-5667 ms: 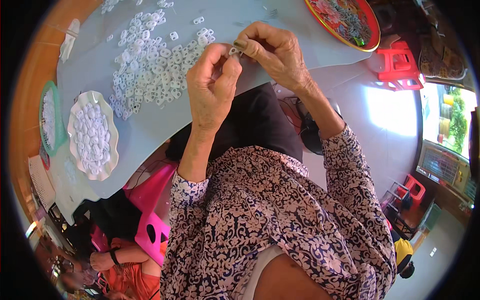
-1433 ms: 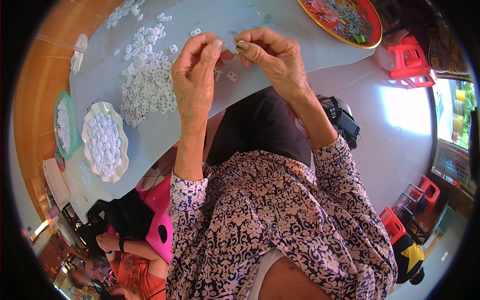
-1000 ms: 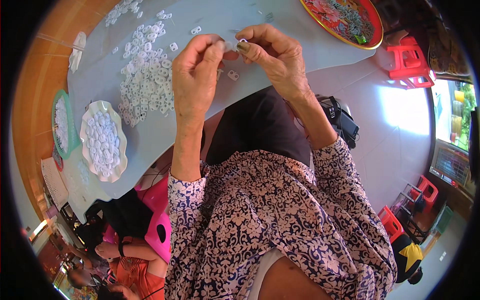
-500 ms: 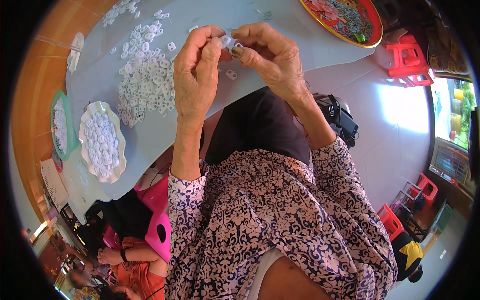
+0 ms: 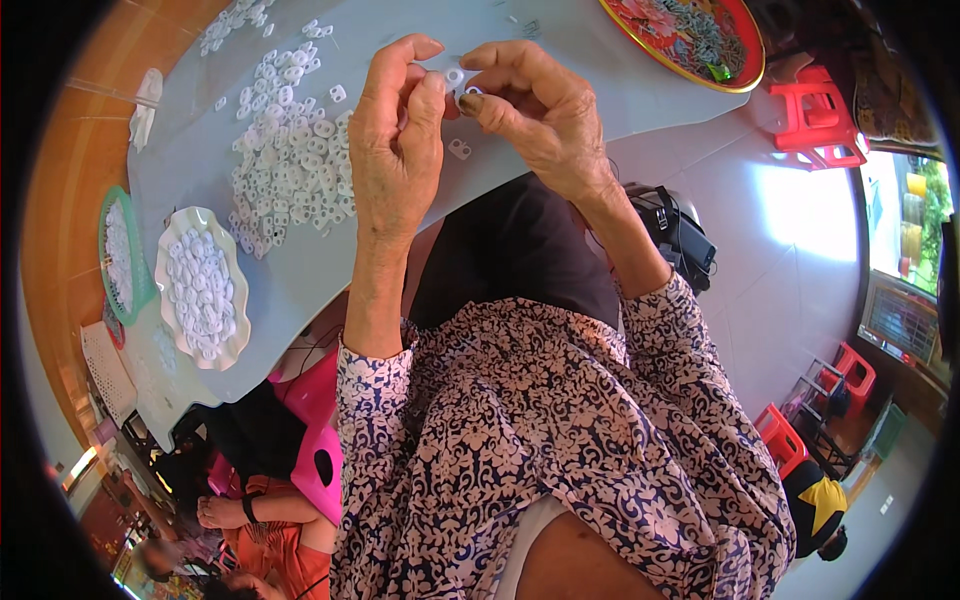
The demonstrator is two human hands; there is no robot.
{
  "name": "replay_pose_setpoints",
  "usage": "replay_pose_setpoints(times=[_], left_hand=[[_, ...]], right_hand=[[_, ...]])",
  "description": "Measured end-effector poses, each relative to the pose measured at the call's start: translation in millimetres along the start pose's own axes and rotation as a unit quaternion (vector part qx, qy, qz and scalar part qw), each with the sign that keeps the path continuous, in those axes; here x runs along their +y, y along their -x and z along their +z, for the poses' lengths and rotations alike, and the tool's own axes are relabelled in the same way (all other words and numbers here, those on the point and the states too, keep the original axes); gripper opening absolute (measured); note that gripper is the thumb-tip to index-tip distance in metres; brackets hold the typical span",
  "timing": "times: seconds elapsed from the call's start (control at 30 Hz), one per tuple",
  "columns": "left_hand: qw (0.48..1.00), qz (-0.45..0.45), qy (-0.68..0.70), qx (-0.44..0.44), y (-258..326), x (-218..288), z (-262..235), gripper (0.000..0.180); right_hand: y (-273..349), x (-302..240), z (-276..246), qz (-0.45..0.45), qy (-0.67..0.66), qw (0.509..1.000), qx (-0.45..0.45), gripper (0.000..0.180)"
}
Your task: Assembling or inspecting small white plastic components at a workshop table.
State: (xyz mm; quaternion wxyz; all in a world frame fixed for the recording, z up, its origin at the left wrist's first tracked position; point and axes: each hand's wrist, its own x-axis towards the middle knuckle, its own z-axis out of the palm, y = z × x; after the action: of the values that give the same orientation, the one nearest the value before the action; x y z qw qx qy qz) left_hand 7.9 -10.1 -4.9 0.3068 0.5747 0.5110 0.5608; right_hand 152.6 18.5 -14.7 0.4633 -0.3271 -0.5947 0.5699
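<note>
Over the near edge of the table, my two hands are raised close together. My right hand [image 5: 535, 95] is closed in a pinch on a small white plastic piece with holes [image 5: 472, 92]. Its thumb and fingertips partly cover the piece. My left hand [image 5: 400, 130] has its index finger lifted away from the thumb, the other fingers partly hidden behind. Beside the left thumb tip shows another white piece [image 5: 454, 76]; whether it is joined to the held one, I cannot tell. A loose white piece [image 5: 459, 149] lies below on the table.
Left of my hands spreads a heap of white pieces [image 5: 290, 165] on the grey table [image 5: 290, 290]. A scalloped white dish [image 5: 240, 335] and a green basket [image 5: 140, 285] hold more. At the far right sits a red tray [image 5: 750, 75] with small metal parts. Another person's arm [image 5: 225, 512] shows lower left.
My left index finger has lifted away from the thumb and the white piece. The right hand keeps its pinch in nearly the same place. The view has shifted slightly.
</note>
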Motion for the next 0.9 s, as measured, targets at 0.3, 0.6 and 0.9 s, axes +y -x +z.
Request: replay_pose_setpoints(times=[0.3,0.6,0.9], left_hand=[[1.0,0.013,0.006,-0.022,-6.3,4.0,1.2,0.019],[0.997,-0.056,-0.032,-0.043,1.4,13.4,-1.0,0.028],[0.996,-0.079,-0.033,-0.037,3.3,9.0,1.4,0.03]], right_hand=[[0.1,-5.5,-1.0,-0.009,0.019,1.0,-0.008,0.027],[1.1,-2.2,-0.6,-0.021,0.021,1.0,0.003,0.025],[3.1,-4.9,0.9,-0.027,0.026,0.999,0.003,0.024]])
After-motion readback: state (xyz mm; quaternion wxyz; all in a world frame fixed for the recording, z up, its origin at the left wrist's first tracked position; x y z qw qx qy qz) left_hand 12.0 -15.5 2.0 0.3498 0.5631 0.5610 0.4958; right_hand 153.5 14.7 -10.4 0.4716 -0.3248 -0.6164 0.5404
